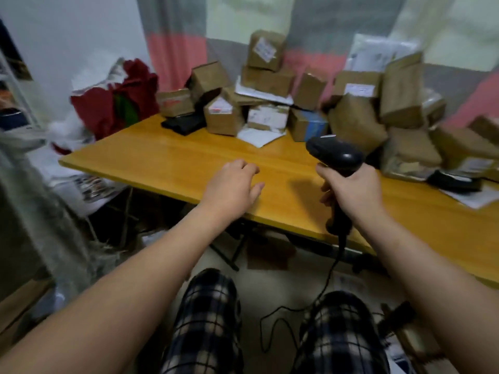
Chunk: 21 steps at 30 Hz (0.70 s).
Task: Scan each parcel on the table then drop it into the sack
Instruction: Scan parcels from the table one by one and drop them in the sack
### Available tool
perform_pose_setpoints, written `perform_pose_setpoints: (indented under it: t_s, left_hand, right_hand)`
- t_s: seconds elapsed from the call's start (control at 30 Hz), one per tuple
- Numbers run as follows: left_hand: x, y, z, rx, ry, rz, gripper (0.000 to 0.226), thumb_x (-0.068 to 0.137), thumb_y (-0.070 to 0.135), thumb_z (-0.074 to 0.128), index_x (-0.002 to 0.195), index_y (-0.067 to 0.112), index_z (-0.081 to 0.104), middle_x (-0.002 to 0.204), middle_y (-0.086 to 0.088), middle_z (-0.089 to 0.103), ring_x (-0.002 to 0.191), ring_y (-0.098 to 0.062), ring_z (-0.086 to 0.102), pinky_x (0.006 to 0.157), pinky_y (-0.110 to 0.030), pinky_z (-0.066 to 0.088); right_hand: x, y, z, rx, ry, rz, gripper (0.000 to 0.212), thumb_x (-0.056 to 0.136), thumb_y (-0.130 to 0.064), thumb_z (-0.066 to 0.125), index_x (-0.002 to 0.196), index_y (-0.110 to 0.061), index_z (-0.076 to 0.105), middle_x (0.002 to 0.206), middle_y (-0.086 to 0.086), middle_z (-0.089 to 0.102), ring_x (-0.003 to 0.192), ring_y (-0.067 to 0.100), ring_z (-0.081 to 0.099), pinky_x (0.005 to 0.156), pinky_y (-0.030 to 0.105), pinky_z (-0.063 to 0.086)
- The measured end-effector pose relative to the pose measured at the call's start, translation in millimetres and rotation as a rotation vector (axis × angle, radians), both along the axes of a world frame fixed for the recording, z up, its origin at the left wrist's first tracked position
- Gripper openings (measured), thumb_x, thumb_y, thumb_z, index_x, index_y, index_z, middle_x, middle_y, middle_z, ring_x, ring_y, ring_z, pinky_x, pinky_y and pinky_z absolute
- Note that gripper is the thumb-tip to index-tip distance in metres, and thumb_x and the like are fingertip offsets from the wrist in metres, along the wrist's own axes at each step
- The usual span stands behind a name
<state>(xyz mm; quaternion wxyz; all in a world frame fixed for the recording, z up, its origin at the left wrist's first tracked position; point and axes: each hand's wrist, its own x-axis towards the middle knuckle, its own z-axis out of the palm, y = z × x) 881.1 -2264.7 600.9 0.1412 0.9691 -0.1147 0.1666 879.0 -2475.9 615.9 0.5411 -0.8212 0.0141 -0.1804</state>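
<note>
1. Yellow wood makes up the table, whose near edge runs on a slant from the left down toward the lower right.
2. Brown cardboard parcels are heaped along the far side of the table, stacked and leaning on one another, with a few white mailers among them; one small box has a blue face.
3. The right hand is closed in a fist around the grip of a black scanner, whose head points away toward the parcels and sits above the bare tabletop.
4. A black cord drops from the scanner's handle and loops down between the person's knees, which are in checked trousers.
5. The left hand is empty, palm down over the near part of the table, fingers loosely curled and the thumb out to the side; whether it touches the wood I cannot tell.
6. A pale woven sack hangs at the far left, blurred, beside the table's left end.
7. A red bag stands beyond the table's left corner.
</note>
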Motion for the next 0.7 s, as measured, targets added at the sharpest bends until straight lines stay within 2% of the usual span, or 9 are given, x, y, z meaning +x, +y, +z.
perform_pose_setpoints:
  t_s: [0.17, 0.23, 0.3, 0.37, 0.47, 0.57, 0.63, 0.7]
  left_hand:
    - [46, -64, 15, -0.052, 0.002, -0.145, 0.042, 0.096, 0.040, 0.051, 0.132, 0.018, 0.052, 0.124, -0.005, 0.051, 0.118, -0.025, 0.048, 0.093, -0.037, 0.043]
    - [69, -88, 19, -0.164, 0.041, -0.178, 0.045, 0.095, 0.041, 0.053, 0.132, 0.017, 0.051, 0.126, -0.006, 0.050, 0.115, -0.024, 0.051, 0.094, -0.036, 0.044]
    - [97, -113, 24, -0.327, 0.108, -0.174, 0.049, 0.093, 0.043, 0.056, 0.133, 0.015, 0.049, 0.129, -0.007, 0.049, 0.113, -0.024, 0.053, 0.096, -0.039, 0.046]
    - [128, -139, 28, -0.477, 0.193, -0.156, 0.060, 0.090, 0.049, 0.058, 0.137, 0.014, 0.044, 0.136, -0.009, 0.045, 0.122, -0.025, 0.049, 0.101, -0.041, 0.043]
    - [167, -178, 36, -0.690, 0.408, -0.089, 0.083, 0.084, 0.062, 0.058, 0.147, 0.020, 0.026, 0.151, -0.008, 0.028, 0.135, -0.030, 0.035, 0.106, -0.041, 0.034]
    - [200, -208, 38, -0.840, 0.558, 0.001, 0.098, 0.078, 0.071, 0.056, 0.152, 0.027, 0.011, 0.157, -0.010, 0.016, 0.141, -0.036, 0.024, 0.111, -0.048, 0.026]
    - [216, -222, 38, -0.920, 0.599, 0.041, 0.099, 0.078, 0.072, 0.056, 0.153, 0.028, 0.007, 0.158, -0.009, 0.016, 0.143, -0.035, 0.022, 0.112, -0.049, 0.023]
    - [227, -229, 35, -1.049, 0.640, 0.031, 0.094, 0.082, 0.066, 0.057, 0.154, 0.027, 0.010, 0.157, -0.006, 0.022, 0.140, -0.032, 0.027, 0.108, -0.044, 0.028]
  right_hand:
    - [8, -73, 22, 0.099, -0.046, -0.153, 0.022, 0.083, -0.028, 0.073, 0.086, -0.007, 0.068, 0.071, 0.016, 0.068, 0.058, 0.026, 0.067, 0.061, 0.042, 0.056]
    - [20, -103, 27, 0.166, -0.091, -0.217, 0.028, 0.079, -0.034, 0.075, 0.088, -0.009, 0.069, 0.073, 0.009, 0.070, 0.067, 0.024, 0.069, 0.068, 0.042, 0.057]
    - [35, -132, 33, 0.210, -0.116, -0.271, 0.024, 0.080, -0.035, 0.074, 0.091, -0.014, 0.068, 0.078, 0.000, 0.069, 0.080, 0.020, 0.067, 0.071, 0.034, 0.052]
    - [53, -158, 42, 0.273, -0.119, -0.295, 0.021, 0.084, -0.031, 0.072, 0.098, -0.017, 0.067, 0.083, -0.005, 0.065, 0.086, 0.017, 0.062, 0.070, 0.028, 0.045]
    - [83, -190, 46, 0.407, -0.021, -0.274, 0.032, 0.085, -0.031, 0.070, 0.113, -0.017, 0.063, 0.094, -0.004, 0.064, 0.094, 0.015, 0.060, 0.074, 0.028, 0.045]
    - [108, -211, 37, 0.433, 0.169, -0.278, 0.040, 0.082, -0.041, 0.070, 0.113, -0.017, 0.060, 0.100, 0.001, 0.062, 0.100, 0.025, 0.059, 0.079, 0.035, 0.047]
    - [119, -218, 31, 0.436, 0.255, -0.263, 0.044, 0.081, -0.044, 0.070, 0.114, -0.017, 0.059, 0.102, 0.001, 0.061, 0.097, 0.024, 0.059, 0.077, 0.034, 0.047]
    - [127, -221, 26, 0.451, 0.290, -0.230, 0.037, 0.083, -0.041, 0.069, 0.109, -0.016, 0.058, 0.097, 0.000, 0.062, 0.088, 0.019, 0.059, 0.069, 0.030, 0.046]
